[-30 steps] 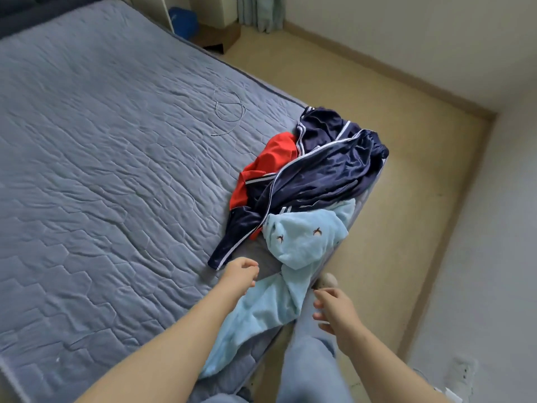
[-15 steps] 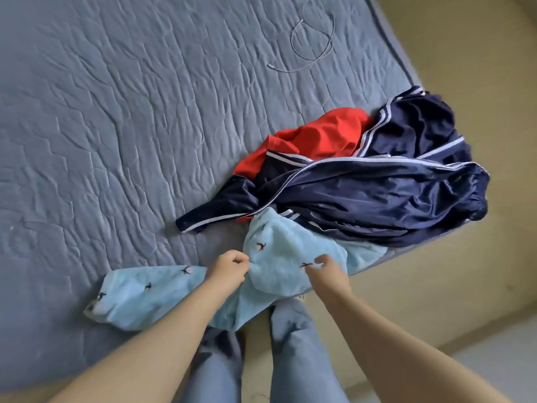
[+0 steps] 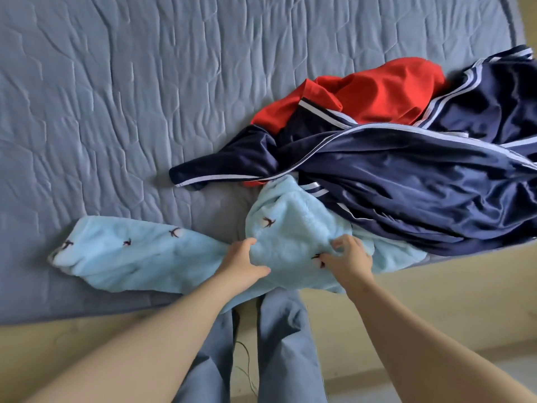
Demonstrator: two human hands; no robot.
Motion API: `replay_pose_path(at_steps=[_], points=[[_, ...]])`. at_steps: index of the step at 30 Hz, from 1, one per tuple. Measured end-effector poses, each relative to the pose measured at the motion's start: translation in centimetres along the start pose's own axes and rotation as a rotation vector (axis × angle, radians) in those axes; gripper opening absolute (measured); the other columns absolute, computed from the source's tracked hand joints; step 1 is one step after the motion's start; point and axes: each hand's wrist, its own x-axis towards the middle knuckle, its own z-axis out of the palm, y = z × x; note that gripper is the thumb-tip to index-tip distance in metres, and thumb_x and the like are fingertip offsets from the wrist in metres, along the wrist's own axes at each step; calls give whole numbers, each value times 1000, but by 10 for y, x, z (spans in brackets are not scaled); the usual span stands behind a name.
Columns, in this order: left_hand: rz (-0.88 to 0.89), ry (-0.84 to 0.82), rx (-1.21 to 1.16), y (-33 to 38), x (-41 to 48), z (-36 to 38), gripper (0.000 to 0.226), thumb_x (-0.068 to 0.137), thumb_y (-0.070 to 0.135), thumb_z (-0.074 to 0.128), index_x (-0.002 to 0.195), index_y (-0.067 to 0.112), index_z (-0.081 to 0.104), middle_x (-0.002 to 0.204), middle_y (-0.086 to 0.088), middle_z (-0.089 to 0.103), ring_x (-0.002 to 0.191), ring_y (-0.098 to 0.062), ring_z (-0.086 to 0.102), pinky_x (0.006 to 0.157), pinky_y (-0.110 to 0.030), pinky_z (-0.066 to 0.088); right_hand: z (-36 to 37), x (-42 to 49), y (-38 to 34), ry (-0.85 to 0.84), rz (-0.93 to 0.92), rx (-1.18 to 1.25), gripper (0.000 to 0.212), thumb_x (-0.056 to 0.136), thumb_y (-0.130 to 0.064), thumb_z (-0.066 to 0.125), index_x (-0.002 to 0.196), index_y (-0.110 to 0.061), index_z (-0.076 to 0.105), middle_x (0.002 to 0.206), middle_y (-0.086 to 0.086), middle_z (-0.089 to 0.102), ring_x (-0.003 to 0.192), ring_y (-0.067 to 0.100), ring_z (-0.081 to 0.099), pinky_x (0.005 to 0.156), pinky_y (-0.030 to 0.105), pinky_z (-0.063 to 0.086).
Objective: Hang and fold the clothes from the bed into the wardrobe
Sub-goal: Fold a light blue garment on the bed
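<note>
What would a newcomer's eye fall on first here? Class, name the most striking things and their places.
The bright red garment stands out at upper right, tangled with a shiny navy striped jacket on the grey-blue quilted bed. At the bed's near edge, the left hand and right hand grip a pale blue fleece garment.

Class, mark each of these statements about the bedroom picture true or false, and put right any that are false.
1. The left hand and right hand both grip the light blue garment. True.
2. The red garment lies on top of the navy jacket. False: the navy jacket partly covers it.
3. The navy jacket has white stripes. True.
4. The light blue garment hangs on a hanger. False: it lies crumpled on the bed.
</note>
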Motion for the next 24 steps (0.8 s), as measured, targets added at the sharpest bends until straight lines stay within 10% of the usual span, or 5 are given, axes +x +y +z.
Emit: replay_pose_path(at_steps=[3,9,17,24], points=[[-95,-96,-342,-4,4,2,75,84,34,65,144,31,20,145,5,29,122,-12,37,91,-27,34,8,-1,-6,7,-36,219,25,79,-17,63,70,-20,41,72,-3,46,64,14,42,55,26,34],[-179,-50,-979,-1,-6,-16,60,81,25,69,131,31,36,115,-4,60,96,-23,60,76,-37,53,46,-54,-39,-320,59,765,4,83,-11,55,87,-10,55,85,12,59,79,23,57,69,35,47],[-9,132,-864,5,-75,-106,26,83,3,65,101,19,57,97,-6,65,84,-23,63,74,-33,51,36,-123,-90,-413,7,705,25,80,-28,67,79,-15,46,77,5,57,70,21,55,62,31,44],[211,193,-866,56,-163,-161,30,83,5,64,112,11,58,101,-11,66,91,-26,63,79,-35,51,-19,-190,-144,-296,-145,816,15,82,-24,52,67,-20,51,69,5,45,64,19,41,58,28,34]])
